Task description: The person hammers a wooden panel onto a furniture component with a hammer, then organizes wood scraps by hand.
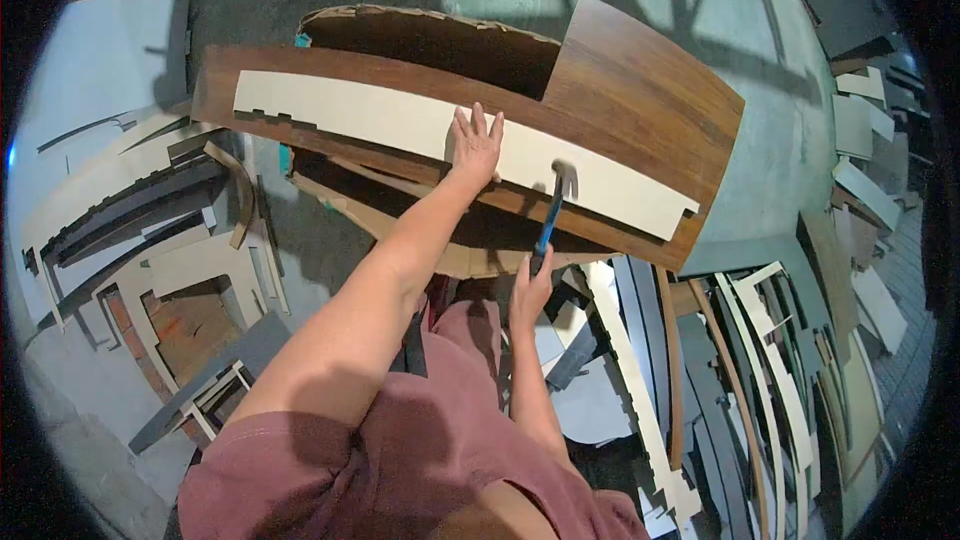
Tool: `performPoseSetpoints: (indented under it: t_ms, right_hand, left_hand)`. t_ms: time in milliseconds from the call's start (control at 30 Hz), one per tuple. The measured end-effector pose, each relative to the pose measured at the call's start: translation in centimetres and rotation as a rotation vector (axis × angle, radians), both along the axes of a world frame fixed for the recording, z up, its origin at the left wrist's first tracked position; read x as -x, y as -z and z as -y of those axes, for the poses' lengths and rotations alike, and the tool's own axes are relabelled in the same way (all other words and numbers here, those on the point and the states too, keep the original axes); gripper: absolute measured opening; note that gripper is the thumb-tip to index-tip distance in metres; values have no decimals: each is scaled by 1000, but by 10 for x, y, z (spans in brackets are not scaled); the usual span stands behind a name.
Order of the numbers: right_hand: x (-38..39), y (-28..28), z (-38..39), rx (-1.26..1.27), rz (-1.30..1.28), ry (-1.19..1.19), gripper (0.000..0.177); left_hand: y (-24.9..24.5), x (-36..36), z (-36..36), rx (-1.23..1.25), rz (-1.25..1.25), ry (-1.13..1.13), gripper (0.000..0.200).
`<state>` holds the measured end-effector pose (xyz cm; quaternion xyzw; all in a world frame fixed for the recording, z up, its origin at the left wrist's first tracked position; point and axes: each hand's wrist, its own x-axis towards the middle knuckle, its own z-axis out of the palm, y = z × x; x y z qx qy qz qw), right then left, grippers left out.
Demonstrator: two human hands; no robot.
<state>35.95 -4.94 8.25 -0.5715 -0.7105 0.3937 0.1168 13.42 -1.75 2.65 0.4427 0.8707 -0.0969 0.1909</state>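
My left hand (477,148) lies flat with fingers stretched out on a long cream board (345,108). Notches run along part of the board's near edge, and its right end has a small step. In my right hand (531,292) is a claw hammer (552,215) with a blue and black handle, gripped near the handle's lower end. The hammer's head overlaps the cream board to the right of my left hand. Beneath the board is a long brown wood-grain panel (690,235), with a wider wood-grain piece (650,90) at its right.
An opened cardboard box (445,260) shows under the panel, its flaps on the near and far sides. Stacks of cut board strips (640,380) fill the right, with more offcuts (210,270) at left. Loose pieces (880,200) lie along the far right over a green-grey floor (770,155).
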Motion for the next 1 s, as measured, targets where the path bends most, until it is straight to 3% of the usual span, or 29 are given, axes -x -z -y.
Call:
performPoseSetpoints:
  t_ms: [100, 267, 333, 367, 567, 800, 900, 1000]
  right_hand:
    - [-20, 26, 22, -21, 12, 6, 41]
    - [1, 8, 21, 104, 22, 56, 42]
    - [-1, 23, 20, -42, 16, -20, 42]
    - [2, 22, 20, -43, 21, -23, 42]
    - [48, 0, 17, 92, -6, -55, 39]
    - [105, 13, 26, 83, -80, -99, 40]
    - [123, 12, 25, 185, 35, -140, 41]
    - [121, 23, 30, 96, 2, -163, 40]
  left_hand:
    - [-4, 2, -1, 19, 27, -9, 117]
    - [-4, 8, 7, 3, 86, -13, 118]
    - [0, 13, 22, -180, 175, -54, 118]
    - [-2, 19, 31, -149, 130, -76, 122]
    - [13, 75, 98, -183, 151, -418, 119]
    - [11, 85, 97, -118, 163, -375, 118]
    - [7, 86, 96, -100, 158, -377, 118]
    - [7, 85, 99, -81, 166, -370, 118]
